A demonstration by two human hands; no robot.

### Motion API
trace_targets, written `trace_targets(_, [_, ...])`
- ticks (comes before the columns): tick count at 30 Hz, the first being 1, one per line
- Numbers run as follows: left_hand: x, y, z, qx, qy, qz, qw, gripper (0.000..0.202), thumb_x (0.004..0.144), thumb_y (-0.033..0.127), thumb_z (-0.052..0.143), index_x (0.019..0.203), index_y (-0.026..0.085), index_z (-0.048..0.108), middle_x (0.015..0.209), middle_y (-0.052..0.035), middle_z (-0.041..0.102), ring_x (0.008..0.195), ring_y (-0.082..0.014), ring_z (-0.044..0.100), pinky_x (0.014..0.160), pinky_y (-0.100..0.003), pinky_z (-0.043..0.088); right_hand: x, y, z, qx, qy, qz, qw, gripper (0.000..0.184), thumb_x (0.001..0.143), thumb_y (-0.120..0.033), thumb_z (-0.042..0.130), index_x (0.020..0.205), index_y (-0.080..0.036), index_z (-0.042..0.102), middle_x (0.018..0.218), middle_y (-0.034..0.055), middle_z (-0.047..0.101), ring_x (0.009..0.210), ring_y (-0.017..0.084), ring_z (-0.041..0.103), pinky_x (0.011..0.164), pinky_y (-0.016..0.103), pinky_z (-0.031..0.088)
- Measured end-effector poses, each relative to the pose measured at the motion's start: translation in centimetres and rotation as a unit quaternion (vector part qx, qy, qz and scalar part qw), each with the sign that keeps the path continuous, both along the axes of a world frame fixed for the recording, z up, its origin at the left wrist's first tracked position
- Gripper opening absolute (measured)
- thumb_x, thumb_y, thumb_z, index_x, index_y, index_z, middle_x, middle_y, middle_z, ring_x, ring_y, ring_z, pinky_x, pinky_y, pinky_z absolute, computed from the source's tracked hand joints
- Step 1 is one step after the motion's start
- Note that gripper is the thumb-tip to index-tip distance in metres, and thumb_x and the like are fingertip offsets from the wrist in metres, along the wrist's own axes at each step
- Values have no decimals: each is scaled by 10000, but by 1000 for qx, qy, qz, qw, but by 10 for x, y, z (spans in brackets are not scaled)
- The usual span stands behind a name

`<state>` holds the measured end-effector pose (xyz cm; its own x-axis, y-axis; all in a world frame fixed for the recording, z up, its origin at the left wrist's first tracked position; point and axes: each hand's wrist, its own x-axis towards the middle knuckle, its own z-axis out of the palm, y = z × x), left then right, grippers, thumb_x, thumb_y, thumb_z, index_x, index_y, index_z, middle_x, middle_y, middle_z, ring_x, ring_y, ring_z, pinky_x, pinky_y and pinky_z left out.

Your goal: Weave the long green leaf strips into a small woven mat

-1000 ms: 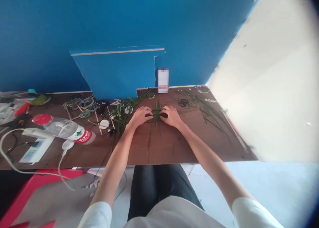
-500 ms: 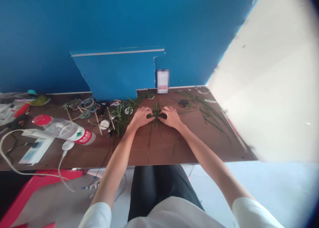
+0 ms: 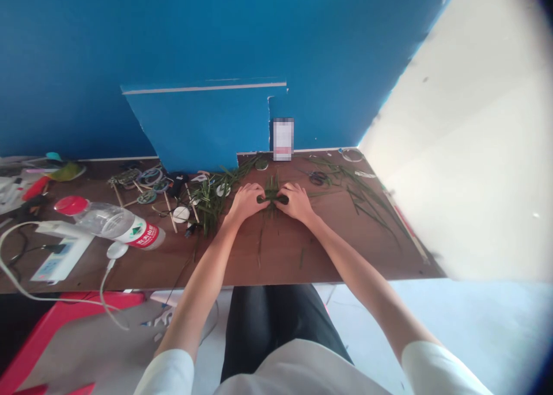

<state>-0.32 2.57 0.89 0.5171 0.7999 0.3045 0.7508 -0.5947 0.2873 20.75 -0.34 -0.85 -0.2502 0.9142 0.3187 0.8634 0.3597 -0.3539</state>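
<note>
Between my two hands is a small woven bundle of green grass blades (image 3: 272,194), with loose ends sticking out at the top and bottom. My left hand (image 3: 249,201) pinches its left side between thumb and fingers. On the right side, my right hand (image 3: 294,200) grips it in the same way, the two thumbs nearly meeting. A long thin blade (image 3: 260,242) trails from the bundle toward the table's front edge. How the blades cross under my fingers is too small to tell.
Left of my hands lies a heap of cut green blades (image 3: 211,211). Scissors (image 3: 318,178) and more long blades (image 3: 371,208) lie to the right. A plastic bottle (image 3: 110,222) rests on its side by a white power strip (image 3: 64,257). A blue wall (image 3: 203,32) stands behind.
My hands stay on the grass bundle and have shifted very slightly, the thumbs a little closer together. The whole view has tilted a little; nothing else has moved.
</note>
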Motion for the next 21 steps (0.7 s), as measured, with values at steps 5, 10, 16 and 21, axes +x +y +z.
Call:
trace_targets(5, [-5, 1, 0, 2, 14, -24, 1000, 165, 864, 386, 642, 867, 223, 669, 1054, -53, 657, 1048, -253, 567, 929, -396, 418, 2, 1, 0, -6, 32, 8, 999, 204, 884, -404, 589, 961, -239, 681, 1103, 78, 633, 1066, 289, 509, 868, 430, 376])
trace_targets(10, [-14, 3, 0, -7, -2, -61, 998, 143, 879, 357, 619, 928, 233, 671, 1115, -36, 648, 1081, -233, 560, 974, -382, 403, 11, 4, 2, -33, 59, 32, 997, 155, 873, -321, 587, 958, -243, 692, 1176, 68, 634, 1100, 290, 507, 903, 459, 373])
trace_targets(16, [-9, 0, 0, -5, 0, -47, 999, 173, 864, 398, 643, 904, 232, 671, 1113, -34, 640, 1063, -236, 564, 963, -383, 406, 18, 6, -2, -35, 50, 58, 996, 242, 835, -369, 648, 1044, -253, 688, 1230, 69, 615, 1137, 299, 502, 933, 471, 378])
trace_targets(21, [-2, -3, -1, -3, 3, -12, 1000, 207, 840, 428, 674, 874, 224, 667, 1078, -43, 641, 1037, -244, 568, 928, -383, 422, 18, 7, -4, -25, 37, 59, 997, 251, 838, -392, 655, 1043, -252, 690, 1215, 78, 617, 1111, 300, 508, 898, 454, 391])
